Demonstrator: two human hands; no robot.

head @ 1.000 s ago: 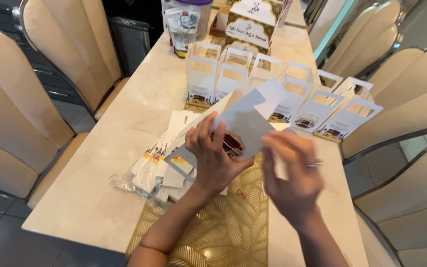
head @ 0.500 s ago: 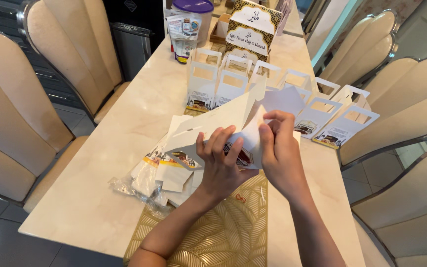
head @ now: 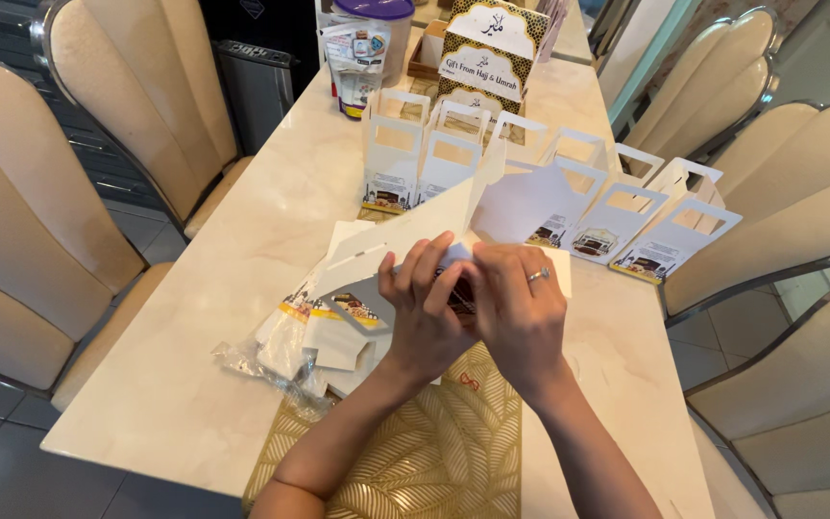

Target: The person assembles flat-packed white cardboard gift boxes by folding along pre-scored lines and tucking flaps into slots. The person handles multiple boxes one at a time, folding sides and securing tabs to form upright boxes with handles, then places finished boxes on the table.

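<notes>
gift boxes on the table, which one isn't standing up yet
The flat white box gripped by the left hand and right hand; the others stand folded in rows behind.

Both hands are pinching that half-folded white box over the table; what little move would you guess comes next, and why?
Probably pressing the bottom flaps shut: the left hand and right hand pinch the unfolded box at its base, its panels splayed flat, unlike the finished boxes standing behind.
</notes>
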